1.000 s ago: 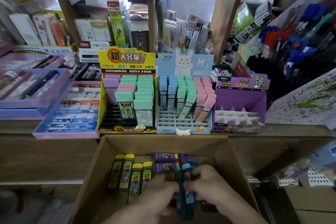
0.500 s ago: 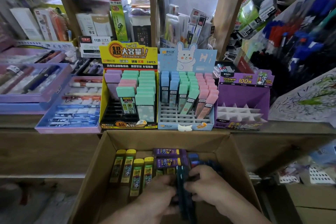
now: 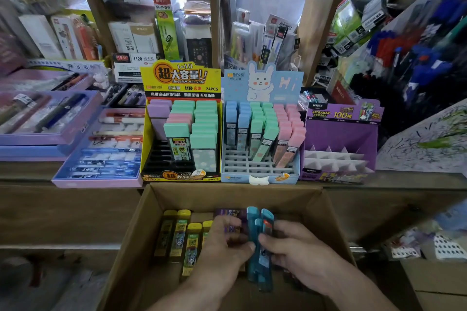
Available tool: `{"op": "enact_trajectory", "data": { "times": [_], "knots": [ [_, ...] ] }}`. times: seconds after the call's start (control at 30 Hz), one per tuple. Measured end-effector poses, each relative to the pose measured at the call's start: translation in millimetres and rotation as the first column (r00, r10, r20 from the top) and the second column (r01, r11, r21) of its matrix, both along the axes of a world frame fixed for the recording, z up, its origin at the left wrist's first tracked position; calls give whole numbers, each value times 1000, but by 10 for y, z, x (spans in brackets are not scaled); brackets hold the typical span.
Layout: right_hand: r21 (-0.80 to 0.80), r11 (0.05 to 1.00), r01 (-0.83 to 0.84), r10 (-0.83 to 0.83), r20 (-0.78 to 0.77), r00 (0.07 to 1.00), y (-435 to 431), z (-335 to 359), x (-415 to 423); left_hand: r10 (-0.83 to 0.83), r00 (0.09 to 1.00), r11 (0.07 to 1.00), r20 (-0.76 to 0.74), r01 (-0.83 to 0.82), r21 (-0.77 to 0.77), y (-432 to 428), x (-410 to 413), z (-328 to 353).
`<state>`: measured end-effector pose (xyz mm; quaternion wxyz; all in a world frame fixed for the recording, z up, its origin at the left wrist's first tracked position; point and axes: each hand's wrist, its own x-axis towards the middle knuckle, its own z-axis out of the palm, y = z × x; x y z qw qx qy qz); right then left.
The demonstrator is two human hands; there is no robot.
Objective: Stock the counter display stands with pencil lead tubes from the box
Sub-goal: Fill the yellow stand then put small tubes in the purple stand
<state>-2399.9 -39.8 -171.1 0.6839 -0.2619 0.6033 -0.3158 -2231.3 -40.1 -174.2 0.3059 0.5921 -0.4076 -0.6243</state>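
1. The counter (image 3: pixel 409 179) runs just behind the cardboard box (image 3: pixel 331 212), so stock needs only a short lift from box to display.
2. The box sits open below the counter edge. Its far wall rises between the tubes and the stands, and whatever comes out has to clear it.
3. Three stands line up behind the box:
   - The yellow stand (image 3: pixel 180 78) is behind its left corner and is partly filled.
   - The rabbit stand (image 3: pixel 262 83) is behind its middle, with its front rows bare.
   - The purple stand (image 3: pixel 341 134) is behind its right corner. Its white dividers show no tubes, so it looks the neediest.
4. Both hands are inside the box, close together on one bundle. The left hand (image 3: pixel 222 247) pinches its side and the right hand (image 3: pixel 298 250) curls round it, probably to square the bundle up for lifting.
5. The teal tubes (image 3: pixel 260 260) are that bundle, held lengthwise over the box's middle.
6. Yellow-capped tubes (image 3: pixel 182 235) lie flat in the box's left half. Purple tubes (image 3: pixel 231 213) lie by its far wall, partly hidden by the left hand.
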Motion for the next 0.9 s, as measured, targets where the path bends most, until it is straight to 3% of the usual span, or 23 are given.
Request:
{"op": "enact_trajectory", "data": {
  "times": [0.1,0.27,0.43,0.7,0.9],
  "knots": [
    [-42,999,29,-24,112,993,2,51,-23,81,992,997,-93,-82,-6,-63,-2,41],
    [-190,982,18,12,156,988,-32,206,-59,164,898,985,-408,-123,125,-108,-69,188],
    [-392,918,-54,37,-50,998,-82,410,-44,146,808,968,-571,4,252,-133,-216,371],
    [-518,839,-167,20,-277,961,-135,634,-165,49,857,996,-513,-1,92,-106,-209,567],
    [-544,834,-95,-106,-327,939,-176,646,-208,4,919,999,-394,-19,-35,-105,-204,603]
  ]
}}
